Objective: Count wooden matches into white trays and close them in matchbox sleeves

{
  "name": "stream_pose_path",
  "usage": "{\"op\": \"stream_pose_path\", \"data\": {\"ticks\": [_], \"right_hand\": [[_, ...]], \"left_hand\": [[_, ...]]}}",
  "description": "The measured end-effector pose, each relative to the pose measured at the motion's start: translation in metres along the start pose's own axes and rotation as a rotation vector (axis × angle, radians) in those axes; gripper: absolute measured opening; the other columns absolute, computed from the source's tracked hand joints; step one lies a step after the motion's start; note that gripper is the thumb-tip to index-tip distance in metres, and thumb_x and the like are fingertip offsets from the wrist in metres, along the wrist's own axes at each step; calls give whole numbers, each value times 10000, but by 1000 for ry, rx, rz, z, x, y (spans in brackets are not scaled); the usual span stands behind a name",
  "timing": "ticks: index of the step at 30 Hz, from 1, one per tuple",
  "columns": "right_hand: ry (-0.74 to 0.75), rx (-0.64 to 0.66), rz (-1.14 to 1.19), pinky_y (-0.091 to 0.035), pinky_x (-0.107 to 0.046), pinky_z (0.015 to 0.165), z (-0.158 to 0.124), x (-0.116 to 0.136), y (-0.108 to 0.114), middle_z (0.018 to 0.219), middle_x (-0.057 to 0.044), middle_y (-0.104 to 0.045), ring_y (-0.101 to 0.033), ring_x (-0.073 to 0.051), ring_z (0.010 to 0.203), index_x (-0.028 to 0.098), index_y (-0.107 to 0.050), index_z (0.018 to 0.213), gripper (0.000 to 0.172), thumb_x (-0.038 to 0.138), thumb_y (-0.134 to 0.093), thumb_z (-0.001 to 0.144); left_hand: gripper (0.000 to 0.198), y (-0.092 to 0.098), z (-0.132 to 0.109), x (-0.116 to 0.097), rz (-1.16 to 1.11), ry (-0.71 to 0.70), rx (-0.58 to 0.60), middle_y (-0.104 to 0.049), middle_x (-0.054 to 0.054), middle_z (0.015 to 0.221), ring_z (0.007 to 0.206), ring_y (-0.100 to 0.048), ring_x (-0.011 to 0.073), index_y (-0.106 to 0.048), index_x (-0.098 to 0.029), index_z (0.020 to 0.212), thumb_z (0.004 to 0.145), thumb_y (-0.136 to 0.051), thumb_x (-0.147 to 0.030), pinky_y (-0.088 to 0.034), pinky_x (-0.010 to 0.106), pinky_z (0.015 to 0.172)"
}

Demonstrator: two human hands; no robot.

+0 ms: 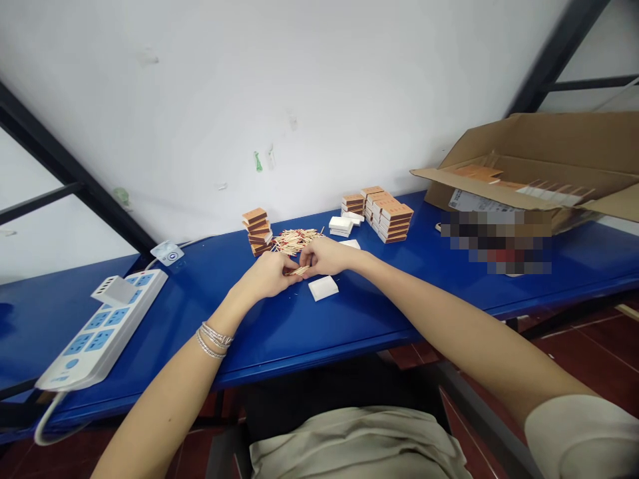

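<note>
Head view: left hand [267, 274] and right hand [322, 256] pinch a bunch of matches [300, 271] between them, white tray [323, 288] just beside, loose pile [295, 241] behind (plenty left, I'd guess), stacked matchboxes [396, 211] farther right probably done already

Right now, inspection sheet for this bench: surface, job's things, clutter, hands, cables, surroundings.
Surface: blue tabletop, glossy.
Job's things: loose match pile; matchbox stacks on both sides of it; white box part near the hands.
Clutter: power strip left; open cardboard box right.
Hands: left hand and right hand meet, fingers around matches.
Cables: white cable at the power strip's near end.
Surroundings: marked white wall, black frame; pixelated patch at right unreadable.
</note>
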State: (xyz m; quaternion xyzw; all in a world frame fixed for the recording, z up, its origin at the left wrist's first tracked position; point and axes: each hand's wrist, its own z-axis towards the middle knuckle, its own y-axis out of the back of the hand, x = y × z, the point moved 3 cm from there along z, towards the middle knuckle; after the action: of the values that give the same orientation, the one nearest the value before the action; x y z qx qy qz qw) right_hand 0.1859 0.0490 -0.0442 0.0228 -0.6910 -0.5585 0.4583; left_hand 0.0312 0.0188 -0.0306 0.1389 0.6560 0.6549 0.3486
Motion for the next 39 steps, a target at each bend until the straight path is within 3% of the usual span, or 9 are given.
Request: {"op": "stream_pose_path", "data": {"ticks": [5,12,20,24,33,39], "right_hand": [[6,3,31,-452,-210,594,0,-3,0,803,-31,-741,-668,-143,709,145,-680,886,295,229,-815,638],[16,-78,-103,-440,-221,599,-5,9,5,755,-27,-733,-672,-151,700,155,-681,828,162,190,-760,691],[16,-81,-44,-441,-209,610,-5,14,2,717,-16,-722,-668,-137,687,153,-623,792,166,42,-691,690],[20,-113,-63,-444,-224,622,-6,14,4,722,-21,-722,-673,-151,712,161,-608,796,155,88,-710,703],[29,-180,-52,-445,-239,663,-6,14,9,835,-41,-727,-671,-149,749,161,-597,882,189,187,-730,749],[-6,-82,-62,-458,-245,659,-18,22,22,880,-55,-739,-685,-166,779,163,-598,924,236,209,-740,740]], "left_hand": [[188,-1,0,1,-47,-18,-5,-621,1,646,576,-475,116,-718,-174,737,819,-616,-309,-331,262,574],[274,0,0,-4,-43,-33,-13,-608,5,619,546,-451,108,-673,-165,651,862,-554,-294,-327,266,560],[254,3,-1,-8,36,-20,-22,-647,29,653,538,-464,113,-691,-160,677,865,-538,-237,-330,269,561],[205,4,-1,-9,56,-29,-37,-691,36,740,598,-523,126,-738,-165,810,844,-536,-150,-361,258,598],[228,6,0,-11,102,-82,-102,-708,86,901,798,-617,184,-726,-140,906,852,-509,-98,-436,287,726],[210,4,-1,-16,22,-168,-157,-672,55,840,738,-581,153,-711,-153,877,894,-501,-158,-428,264,688]]}}
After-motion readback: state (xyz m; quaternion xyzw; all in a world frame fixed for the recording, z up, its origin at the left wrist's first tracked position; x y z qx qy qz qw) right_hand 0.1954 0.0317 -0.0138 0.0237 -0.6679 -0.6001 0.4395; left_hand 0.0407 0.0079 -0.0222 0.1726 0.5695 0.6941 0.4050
